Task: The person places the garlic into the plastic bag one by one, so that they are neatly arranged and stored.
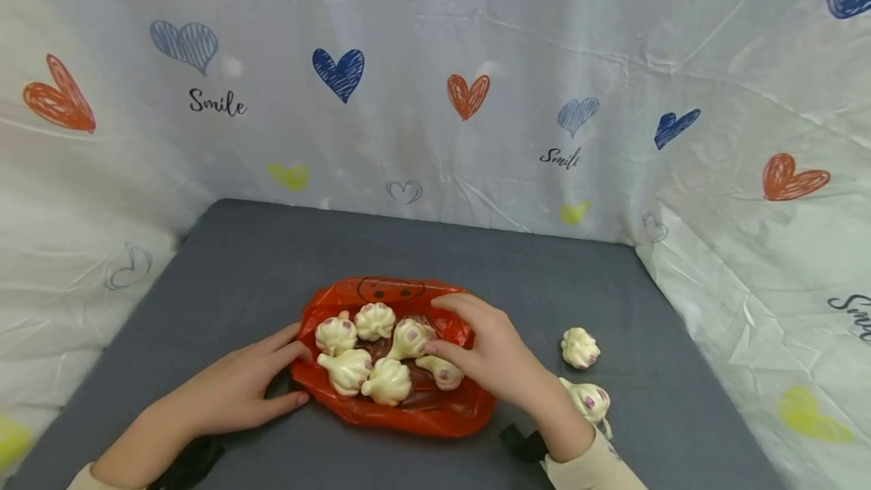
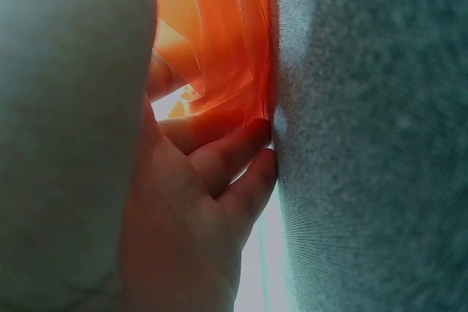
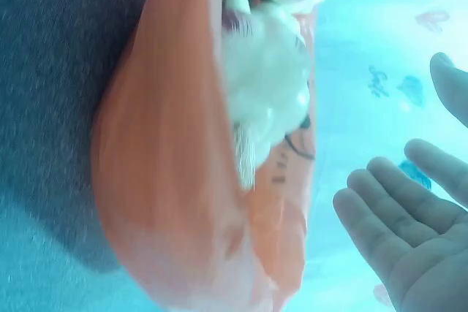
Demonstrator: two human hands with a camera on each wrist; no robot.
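A red plastic bag lies on the table with its mouth spread wide, several garlic bulbs inside. Against the bag's left side rests my left hand, fingers touching the plastic and thumb apart near the lower rim. The left wrist view has these fingers low against the bag beside the table. Over the bag's right part is my right hand, its thumb close to a bulb near the middle. In the right wrist view its fingers are spread, with nothing held.
Two more garlic bulbs lie right of the bag: one farther back, another beside my right wrist. The grey table ends at a white curtain printed with hearts, which also hangs along both sides.
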